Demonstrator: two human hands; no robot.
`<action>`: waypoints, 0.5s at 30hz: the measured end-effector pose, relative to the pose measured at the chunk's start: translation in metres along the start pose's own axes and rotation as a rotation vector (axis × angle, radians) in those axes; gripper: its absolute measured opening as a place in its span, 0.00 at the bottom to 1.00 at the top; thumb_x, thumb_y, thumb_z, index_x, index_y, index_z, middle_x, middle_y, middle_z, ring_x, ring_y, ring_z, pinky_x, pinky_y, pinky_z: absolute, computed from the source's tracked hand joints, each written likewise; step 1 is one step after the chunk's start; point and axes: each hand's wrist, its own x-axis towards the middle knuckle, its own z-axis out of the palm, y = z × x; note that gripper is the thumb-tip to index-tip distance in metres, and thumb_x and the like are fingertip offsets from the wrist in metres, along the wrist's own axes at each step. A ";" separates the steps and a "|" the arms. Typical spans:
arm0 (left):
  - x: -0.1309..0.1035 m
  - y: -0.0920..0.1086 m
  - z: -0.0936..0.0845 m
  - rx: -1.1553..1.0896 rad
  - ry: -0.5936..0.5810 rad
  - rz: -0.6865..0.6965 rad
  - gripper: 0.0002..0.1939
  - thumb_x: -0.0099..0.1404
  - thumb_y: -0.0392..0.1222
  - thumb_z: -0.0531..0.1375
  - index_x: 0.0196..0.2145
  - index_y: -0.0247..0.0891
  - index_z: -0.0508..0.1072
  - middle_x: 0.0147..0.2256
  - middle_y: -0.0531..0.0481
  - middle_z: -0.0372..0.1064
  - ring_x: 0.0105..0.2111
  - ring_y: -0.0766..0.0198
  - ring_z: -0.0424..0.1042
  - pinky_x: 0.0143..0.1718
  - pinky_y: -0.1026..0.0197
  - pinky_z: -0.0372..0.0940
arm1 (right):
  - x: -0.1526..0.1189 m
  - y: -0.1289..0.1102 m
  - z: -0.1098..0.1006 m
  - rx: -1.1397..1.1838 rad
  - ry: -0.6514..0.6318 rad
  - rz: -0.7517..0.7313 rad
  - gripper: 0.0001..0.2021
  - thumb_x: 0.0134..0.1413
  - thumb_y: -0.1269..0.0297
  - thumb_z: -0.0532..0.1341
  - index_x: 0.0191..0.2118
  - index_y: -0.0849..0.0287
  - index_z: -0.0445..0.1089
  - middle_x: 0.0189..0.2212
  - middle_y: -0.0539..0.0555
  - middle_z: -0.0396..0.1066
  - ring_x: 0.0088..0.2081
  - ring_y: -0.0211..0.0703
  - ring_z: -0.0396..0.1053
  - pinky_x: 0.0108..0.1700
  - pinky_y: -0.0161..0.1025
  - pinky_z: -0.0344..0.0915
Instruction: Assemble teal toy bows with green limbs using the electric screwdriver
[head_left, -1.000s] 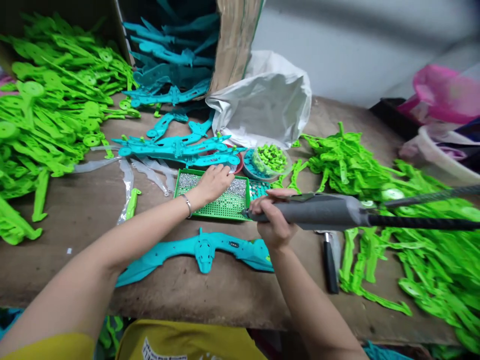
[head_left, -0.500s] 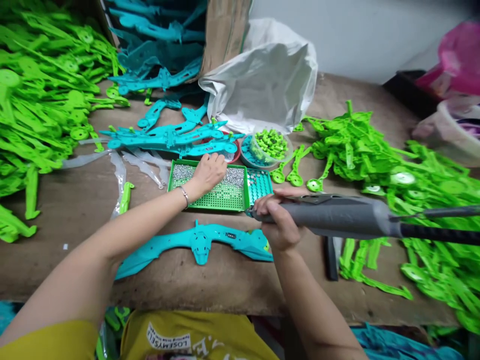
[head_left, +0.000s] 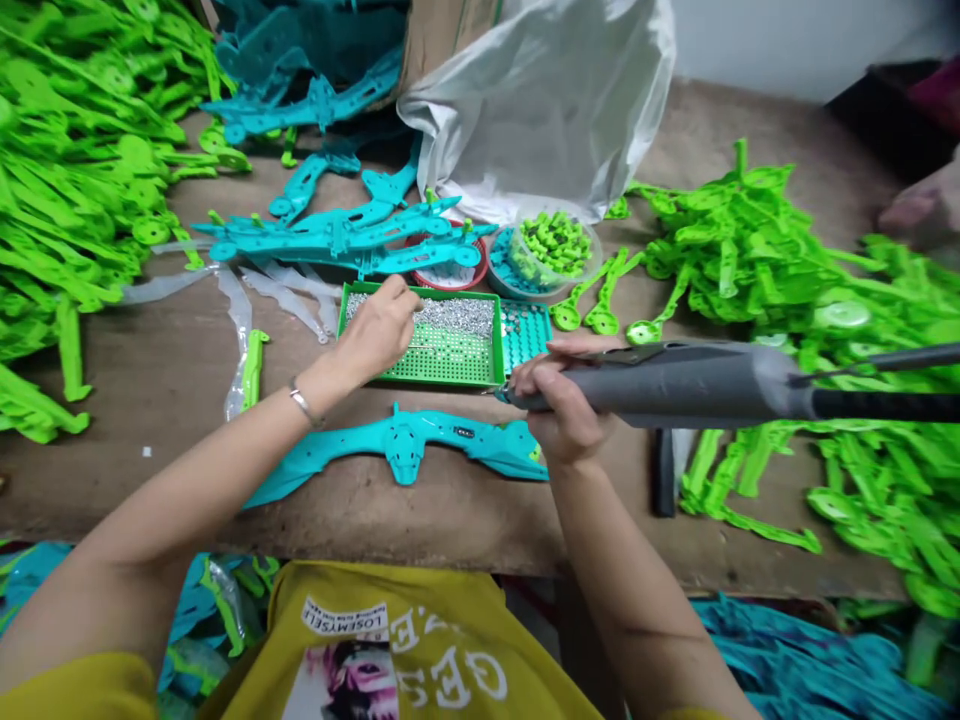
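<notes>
There were two hands, the left hand and the right hand, and one grey power tool. One turquoise bow-shaped piece lay by itself at the near side. Trays numbered two: one green tray and one turquoise tray. Farther off stood one red basket, two round tubs and one white sack. Right of the tubs lay three round-ended green arms; near right, one black-handled tool. Clear strips, on the left, numbered at least four; the screws were too many to count.
</notes>
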 end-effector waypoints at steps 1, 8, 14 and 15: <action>-0.012 0.008 -0.006 -0.095 0.020 -0.015 0.07 0.66 0.31 0.56 0.38 0.34 0.73 0.37 0.45 0.70 0.36 0.63 0.70 0.39 0.58 0.66 | -0.002 -0.002 -0.004 -0.003 0.002 0.008 0.12 0.48 0.57 0.67 0.36 0.53 0.65 0.16 0.43 0.64 0.18 0.39 0.64 0.25 0.42 0.64; -0.077 0.070 -0.003 -0.653 -0.182 -0.057 0.05 0.67 0.35 0.60 0.38 0.38 0.77 0.35 0.51 0.78 0.34 0.67 0.76 0.38 0.63 0.70 | -0.021 -0.024 -0.019 0.111 -0.064 -0.008 0.08 0.51 0.66 0.65 0.38 0.53 0.69 0.16 0.43 0.65 0.16 0.37 0.61 0.22 0.39 0.62; -0.063 0.072 0.026 -0.667 -0.331 -0.011 0.10 0.65 0.31 0.61 0.42 0.40 0.78 0.37 0.52 0.80 0.37 0.65 0.78 0.39 0.62 0.71 | -0.047 -0.016 -0.025 0.024 -0.079 0.061 0.11 0.53 0.60 0.66 0.41 0.51 0.66 0.18 0.42 0.66 0.19 0.39 0.64 0.24 0.41 0.64; -0.061 0.071 0.028 -0.630 -0.331 0.014 0.11 0.65 0.31 0.60 0.43 0.40 0.78 0.37 0.51 0.80 0.37 0.65 0.78 0.39 0.62 0.70 | -0.049 -0.012 -0.027 -0.007 -0.067 0.083 0.12 0.52 0.57 0.67 0.40 0.51 0.66 0.18 0.42 0.65 0.20 0.39 0.65 0.25 0.41 0.65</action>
